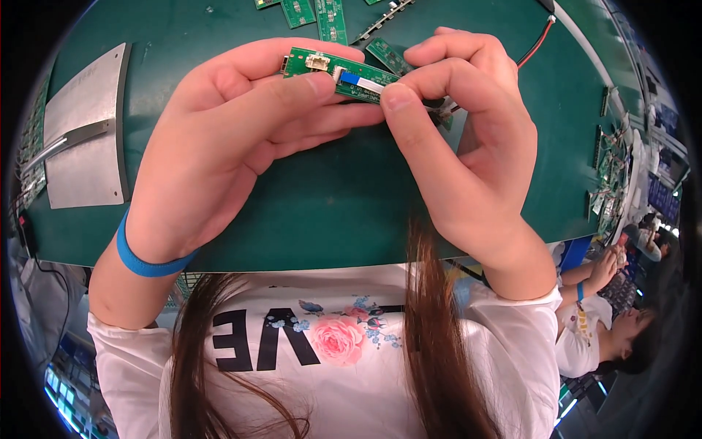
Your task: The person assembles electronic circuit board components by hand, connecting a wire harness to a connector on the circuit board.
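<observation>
A narrow green circuit board is held up over the green work surface. My left hand grips its left part, thumb on the front face and fingers behind and below. A white socket sits near the board's left end. Right of it, a short flat ribbon cable, blue and white, lies along the board from a second connector. My right hand pinches the board's right end, its thumb tip on the cable's white end. The right fingertips hide that end of the board. A blue band circles my left wrist.
Several green boards lie at the far edge, with another behind my hands. A metal plate with a strip-like tool is at left. Red and black wires run far right. Boards line the right edge; a co-worker sits beyond.
</observation>
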